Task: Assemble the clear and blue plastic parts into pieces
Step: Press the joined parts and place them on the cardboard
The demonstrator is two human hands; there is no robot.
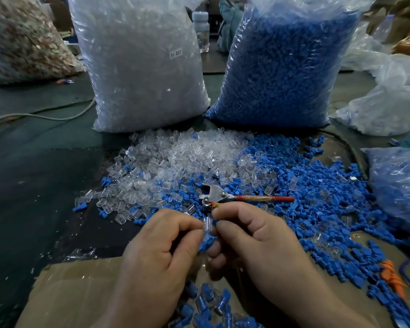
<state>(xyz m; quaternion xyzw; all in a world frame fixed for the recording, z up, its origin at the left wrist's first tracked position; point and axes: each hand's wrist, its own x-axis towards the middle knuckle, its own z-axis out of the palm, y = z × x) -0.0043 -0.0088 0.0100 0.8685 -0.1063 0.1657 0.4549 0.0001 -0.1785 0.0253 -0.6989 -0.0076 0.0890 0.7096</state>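
My left hand (161,245) and my right hand (253,237) meet fingertip to fingertip at the picture's middle. Between them they pinch a small clear plastic part (207,224). A blue plastic part (207,241) shows just below it, between the hands; which hand holds it I cannot tell. Beyond the hands lies a loose heap of clear parts (180,157) on the left and a spread of blue parts (317,197) on the right. Several joined clear-and-blue pieces (206,306) lie on the cardboard (76,294) under my wrists.
Red-handled metal pliers (234,197) lie on the parts just past my hands. A big bag of clear parts (137,62) and a big bag of blue parts (287,65) stand behind. A smaller bag of blue parts (398,185) sits at the right. A cable (45,117) crosses the dark table at the left.
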